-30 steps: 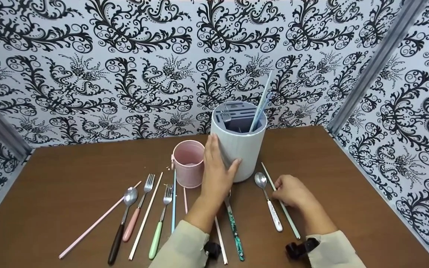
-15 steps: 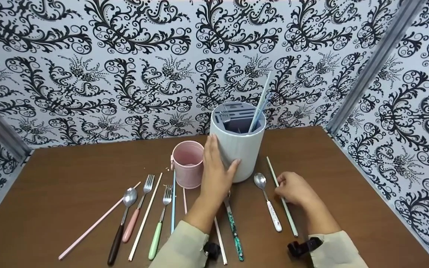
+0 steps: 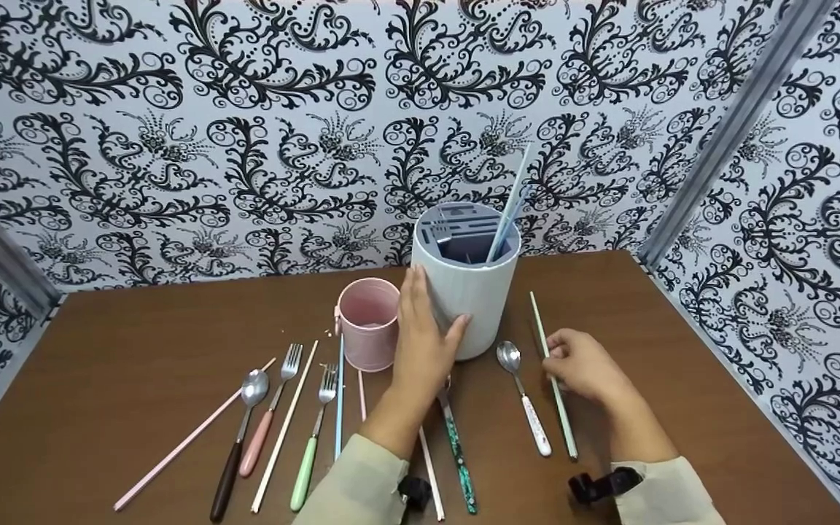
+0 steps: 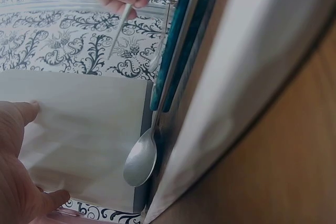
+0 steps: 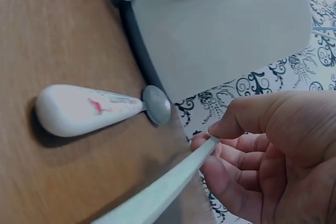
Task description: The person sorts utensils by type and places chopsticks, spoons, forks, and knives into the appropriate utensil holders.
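Observation:
A tall white utensil holder [image 3: 480, 306] with a grey slotted top stands at the back of the table; two pale sticks lean out of its opening. My left hand [image 3: 424, 346] rests on its left side, fingers fairly straight and the thumb across the front. In my right hand [image 3: 586, 364] a pale green chopstick [image 3: 563, 415] is pinched between thumb and fingers. The right wrist view shows that chopstick [image 5: 163, 187] tilted over the table. Left of it lies a spoon with a white patterned handle [image 3: 536, 423]. A teal-handled spoon [image 4: 142, 158] lies before the holder.
Beside the holder is a pink cup [image 3: 370, 335]. Left of my arm lie a black-handled spoon [image 3: 230, 470], a pink-handled fork [image 3: 258, 441], a green-handled fork [image 3: 305, 470] and several chopsticks. Patterned walls [image 3: 281, 146] close off the back and sides of the brown table [image 3: 99, 364].
My right hand has shifted a little right and away from me with the chopstick, which now stands more upright in the head view. The left hand keeps its place on the holder.

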Action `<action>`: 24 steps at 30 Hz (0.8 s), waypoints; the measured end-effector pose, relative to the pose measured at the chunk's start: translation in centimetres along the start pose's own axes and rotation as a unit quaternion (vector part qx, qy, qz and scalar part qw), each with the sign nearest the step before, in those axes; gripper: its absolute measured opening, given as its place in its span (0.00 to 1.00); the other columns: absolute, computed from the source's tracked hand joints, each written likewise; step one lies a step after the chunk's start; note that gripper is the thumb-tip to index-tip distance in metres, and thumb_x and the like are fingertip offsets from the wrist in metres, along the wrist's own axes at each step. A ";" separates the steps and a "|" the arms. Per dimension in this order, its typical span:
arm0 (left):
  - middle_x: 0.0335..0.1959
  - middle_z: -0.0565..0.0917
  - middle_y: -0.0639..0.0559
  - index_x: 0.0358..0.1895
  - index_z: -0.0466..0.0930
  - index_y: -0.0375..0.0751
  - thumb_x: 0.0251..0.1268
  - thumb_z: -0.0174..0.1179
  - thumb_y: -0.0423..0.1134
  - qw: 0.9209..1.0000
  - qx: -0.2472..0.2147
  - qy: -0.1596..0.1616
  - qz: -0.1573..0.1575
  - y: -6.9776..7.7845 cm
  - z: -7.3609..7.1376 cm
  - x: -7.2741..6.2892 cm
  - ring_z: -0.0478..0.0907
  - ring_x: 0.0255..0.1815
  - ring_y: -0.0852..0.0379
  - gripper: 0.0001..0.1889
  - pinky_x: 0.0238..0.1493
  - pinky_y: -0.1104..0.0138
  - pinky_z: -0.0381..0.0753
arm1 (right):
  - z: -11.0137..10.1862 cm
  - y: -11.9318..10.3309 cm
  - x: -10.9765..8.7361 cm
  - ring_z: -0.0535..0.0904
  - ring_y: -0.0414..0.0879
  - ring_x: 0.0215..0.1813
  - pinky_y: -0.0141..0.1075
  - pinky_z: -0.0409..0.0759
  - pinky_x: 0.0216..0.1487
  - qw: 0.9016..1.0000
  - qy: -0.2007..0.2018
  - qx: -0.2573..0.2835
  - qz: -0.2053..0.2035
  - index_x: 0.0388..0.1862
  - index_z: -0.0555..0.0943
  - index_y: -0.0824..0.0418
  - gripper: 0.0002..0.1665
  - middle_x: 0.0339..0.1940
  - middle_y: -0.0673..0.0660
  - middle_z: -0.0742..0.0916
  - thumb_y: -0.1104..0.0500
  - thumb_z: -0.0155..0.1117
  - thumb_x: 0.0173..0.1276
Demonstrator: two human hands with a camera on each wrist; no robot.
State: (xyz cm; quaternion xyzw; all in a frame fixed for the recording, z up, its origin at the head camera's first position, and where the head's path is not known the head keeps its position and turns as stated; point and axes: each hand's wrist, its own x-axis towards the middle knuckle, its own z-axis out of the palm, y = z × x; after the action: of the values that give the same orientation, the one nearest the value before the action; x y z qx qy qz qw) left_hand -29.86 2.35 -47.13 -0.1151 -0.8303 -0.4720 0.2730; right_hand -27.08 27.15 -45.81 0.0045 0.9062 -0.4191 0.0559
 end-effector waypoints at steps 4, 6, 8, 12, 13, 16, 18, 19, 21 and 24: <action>0.82 0.57 0.33 0.83 0.50 0.36 0.64 0.73 0.44 1.000 0.001 -0.002 -0.008 0.0 0.0 0.0 0.56 0.83 0.37 0.50 0.82 0.47 0.62 | -0.6 -0.4 -0.3 0.77 0.43 0.25 0.30 0.77 0.24 1.000 0.013 0.024 -0.010 0.52 0.76 0.76 0.17 0.30 0.55 0.84 0.70 0.59 0.64; 0.82 0.57 0.34 0.83 0.51 0.36 0.64 0.73 0.45 1.000 0.002 -0.003 -0.010 -0.1 0.1 0.0 0.56 0.83 0.37 0.50 0.82 0.48 0.62 | -0.9 -0.6 -0.4 0.78 0.42 0.26 0.31 0.79 0.26 0.999 0.023 0.037 -0.013 0.53 0.76 0.76 0.18 0.31 0.55 0.84 0.69 0.60 0.65; 0.82 0.57 0.34 0.83 0.50 0.36 0.65 0.73 0.45 1.000 0.003 -0.003 -0.011 -0.1 0.1 0.1 0.56 0.83 0.37 0.50 0.82 0.48 0.61 | -1.1 -0.8 -0.5 0.79 0.42 0.28 0.32 0.80 0.27 0.998 0.031 0.055 -0.013 0.54 0.76 0.75 0.18 0.32 0.55 0.85 0.69 0.61 0.66; 0.82 0.57 0.34 0.83 0.50 0.36 0.65 0.72 0.45 1.000 0.006 0.000 -0.007 -0.1 0.1 0.1 0.56 0.83 0.37 0.50 0.82 0.49 0.61 | -1.5 -1.3 -0.6 0.81 0.42 0.32 0.34 0.84 0.32 0.994 0.044 0.097 -0.017 0.57 0.74 0.74 0.19 0.35 0.56 0.86 0.68 0.62 0.70; 0.82 0.57 0.34 0.83 0.50 0.36 0.65 0.72 0.45 1.000 0.006 0.001 -0.005 -0.1 0.1 0.1 0.56 0.83 0.37 0.50 0.82 0.48 0.61 | -1.5 -1.4 -0.6 0.82 0.42 0.32 0.34 0.85 0.32 0.993 0.045 0.107 -0.017 0.57 0.74 0.74 0.19 0.36 0.56 0.86 0.68 0.62 0.70; 0.81 0.58 0.33 0.82 0.51 0.35 0.65 0.72 0.45 1.000 0.007 0.004 0.000 0.0 0.1 0.0 0.57 0.82 0.36 0.50 0.82 0.47 0.62 | -1.7 -1.7 -0.6 0.83 0.43 0.34 0.34 0.85 0.34 0.990 0.053 0.131 -0.020 0.59 0.72 0.74 0.19 0.37 0.57 0.86 0.68 0.61 0.72; 0.81 0.58 0.33 0.82 0.51 0.35 0.64 0.73 0.44 1.000 0.006 0.005 0.003 0.0 0.1 0.0 0.57 0.82 0.36 0.50 0.81 0.46 0.62 | -1.8 -1.9 -0.6 0.84 0.43 0.35 0.34 0.86 0.34 0.988 0.059 0.143 -0.022 0.60 0.72 0.74 0.20 0.37 0.56 0.86 0.68 0.61 0.73; 0.81 0.58 0.33 0.82 0.51 0.35 0.64 0.73 0.44 1.000 0.006 0.004 0.003 0.0 0.1 0.0 0.57 0.82 0.36 0.50 0.81 0.46 0.62 | -1.9 -2.0 -0.6 0.84 0.43 0.35 0.33 0.86 0.35 0.986 0.062 0.150 -0.023 0.60 0.72 0.74 0.20 0.37 0.55 0.86 0.68 0.61 0.73; 0.82 0.57 0.33 0.82 0.51 0.35 0.65 0.72 0.44 1.000 0.004 0.002 0.001 0.1 0.0 0.0 0.57 0.82 0.36 0.50 0.82 0.47 0.62 | -2.2 -2.4 -0.7 0.85 0.42 0.36 0.34 0.87 0.36 0.984 0.069 0.162 -0.026 0.60 0.72 0.74 0.20 0.36 0.53 0.86 0.69 0.61 0.73; 0.82 0.56 0.34 0.83 0.50 0.36 0.65 0.72 0.45 1.000 0.004 -0.001 -0.004 0.0 0.0 0.0 0.56 0.83 0.37 0.50 0.82 0.48 0.60 | -2.8 -3.3 -0.9 0.86 0.41 0.35 0.35 0.88 0.38 0.982 0.078 0.168 -0.033 0.60 0.72 0.74 0.20 0.35 0.48 0.86 0.68 0.62 0.73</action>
State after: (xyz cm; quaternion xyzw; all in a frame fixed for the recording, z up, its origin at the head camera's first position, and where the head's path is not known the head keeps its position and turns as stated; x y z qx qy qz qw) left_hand -29.83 2.33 -47.08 -0.1113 -0.8331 -0.4694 0.2706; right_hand -26.68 27.20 -41.41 0.0163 0.8241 -0.5655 -0.0299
